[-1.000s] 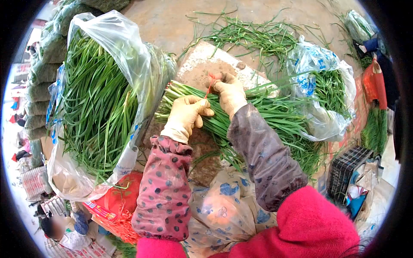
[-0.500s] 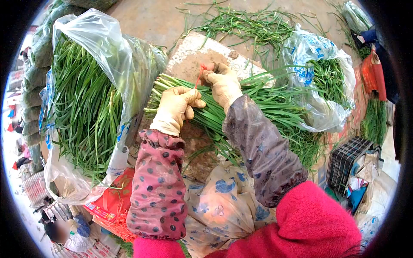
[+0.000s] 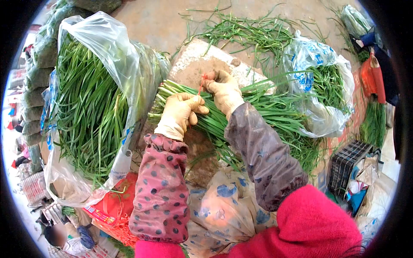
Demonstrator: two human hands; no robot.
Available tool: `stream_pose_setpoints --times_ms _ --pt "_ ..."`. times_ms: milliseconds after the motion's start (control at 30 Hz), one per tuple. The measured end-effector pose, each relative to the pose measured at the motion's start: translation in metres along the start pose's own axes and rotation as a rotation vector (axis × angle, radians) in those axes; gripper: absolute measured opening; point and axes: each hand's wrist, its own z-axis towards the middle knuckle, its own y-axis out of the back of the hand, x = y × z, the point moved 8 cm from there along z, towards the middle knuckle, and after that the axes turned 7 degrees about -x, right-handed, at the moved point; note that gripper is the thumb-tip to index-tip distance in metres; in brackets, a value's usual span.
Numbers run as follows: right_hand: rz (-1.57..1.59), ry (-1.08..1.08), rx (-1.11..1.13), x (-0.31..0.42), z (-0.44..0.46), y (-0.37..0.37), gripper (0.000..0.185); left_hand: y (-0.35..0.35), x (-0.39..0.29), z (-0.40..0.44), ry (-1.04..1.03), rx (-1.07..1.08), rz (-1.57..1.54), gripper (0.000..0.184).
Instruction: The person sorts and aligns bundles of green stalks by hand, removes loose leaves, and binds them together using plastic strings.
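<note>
A bunch of garlic chives (image 3: 273,114) lies across a dirt-smeared board (image 3: 189,64), pale stem ends to the left and leaves fanning right. Between my gloved hands runs a thin red tie (image 3: 201,84). My left hand (image 3: 178,114), curled closed at the near side of the stems, pinches its lower end. The upper end is in the fingertips of my right hand (image 3: 226,91), closed above the bunch's far side. Whether the tie passes fully around the bunch is hidden under the leaves. Both gloves are cream-coloured, and the fingertips of the right one look orange.
A large clear plastic bag (image 3: 97,36) full of chives (image 3: 81,103) stands at left. On the right is a smaller white-and-blue bag (image 3: 301,69) of greens. Loose leaves (image 3: 249,32) litter the floor beyond the board. A black crate (image 3: 346,165) and a red bag (image 3: 120,200) flank me.
The whole scene sits slightly lower in view. Both hands keep their pinch on the red tie, with hardly any shift relative to the chives.
</note>
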Motion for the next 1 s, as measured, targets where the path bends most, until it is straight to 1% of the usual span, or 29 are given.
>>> stream_pose_setpoints --times_ms 67,100,133,200,233,267,333,367,400,500,533,600,633,667,700,733,767,800,867,933,967,1000 --pt "-0.073 0.035 0.002 0.004 -0.004 -0.004 0.015 -0.002 0.0 0.002 -0.012 0.017 -0.021 0.016" --pt "-0.191 0.034 0.025 0.003 -0.003 -0.004 0.019 -0.003 0.0 0.004 -0.029 0.015 -0.041 0.017" --pt "-0.192 0.038 0.033 0.003 -0.004 -0.004 0.019 -0.003 0.002 0.006 -0.016 0.009 -0.044 0.018" --pt "-0.078 0.102 0.147 0.003 -0.007 -0.01 0.014 -0.003 0.002 0.008 -0.018 -0.015 -0.044 0.019" --pt "-0.211 0.185 0.136 0.005 -0.004 -0.011 0.02 -0.004 0.001 0.008 -0.018 -0.018 -0.048 0.02" --pt "-0.212 0.188 0.144 0.004 -0.003 -0.008 0.02 -0.004 0.001 0.007 -0.027 -0.038 -0.054 0.019" --pt "0.023 -0.027 0.24 0.008 -0.018 -0.017 0.032 -0.003 0.003 0.01 -0.033 -0.036 -0.04 0.018" --pt "-0.018 -0.062 0.262 0.006 -0.02 -0.017 0.048 -0.003 0.005 0.01 -0.033 -0.039 -0.041 0.018" --pt "-0.019 -0.063 0.266 0.009 -0.022 -0.016 0.048 -0.002 0.005 0.009 -0.042 -0.056 -0.05 0.017" --pt "0.098 -0.182 0.431 0.012 -0.034 -0.025 0.061 -0.003 0.002 0.004 -0.03 -0.091 -0.063 0.016" --pt "0.095 -0.182 0.438 0.01 -0.034 -0.025 0.061 -0.004 -0.001 0.0 -0.016 -0.114 -0.054 0.016" --pt "0.099 -0.114 0.526 0.012 -0.035 -0.029 0.063 -0.005 0.003 0.002 -0.035 -0.119 -0.04 0.016" --pt "0.045 -0.088 0.519 0.014 -0.038 -0.03 0.058 -0.006 0.005 0.006 -0.073 -0.092 -0.06 0.016" --pt "0.042 -0.088 0.533 0.015 -0.038 -0.029 0.058 -0.006 0.005 0.008 -0.113 -0.073 -0.079 0.016" --pt "-0.024 -0.079 0.496 0.014 -0.034 -0.022 0.049 -0.008 0.002 0.004 -0.14 -0.058 -0.039 0.019" --pt "-0.08 -0.072 0.479 0.011 -0.03 -0.023 0.04 -0.008 0.0 0.002 -0.126 -0.094 0.05 0.021" --pt "-0.184 -0.06 0.419 0.015 -0.031 -0.022 0.032 -0.011 0.009 0.013 -0.129 -0.057 0.043 0.021" --pt "-0.279 -0.045 0.366 0.018 -0.032 -0.02 0.025 -0.011 0.003 0.008 -0.137 -0.057 0.045 0.019" --pt "-0.28 0.002 0.298 0.009 -0.023 -0.01 0.019 -0.013 0.004 0.01 -0.122 -0.093 0.035 0.018" --pt "-0.161 -0.006 0.269 -0.005 -0.007 0.004 0.016 -0.019 0.012 0.017 -0.092 -0.076 -0.034 0.017" --pt "-0.162 0.022 0.26 -0.003 -0.006 0.004 0.014 -0.019 0.01 0.012 -0.095 -0.087 -0.033 0.018" --pt "-0.164 0.05 0.251 0.001 -0.005 0.005 0.013 -0.018 0.003 0.002 -0.101 -0.091 0.008 0.016"
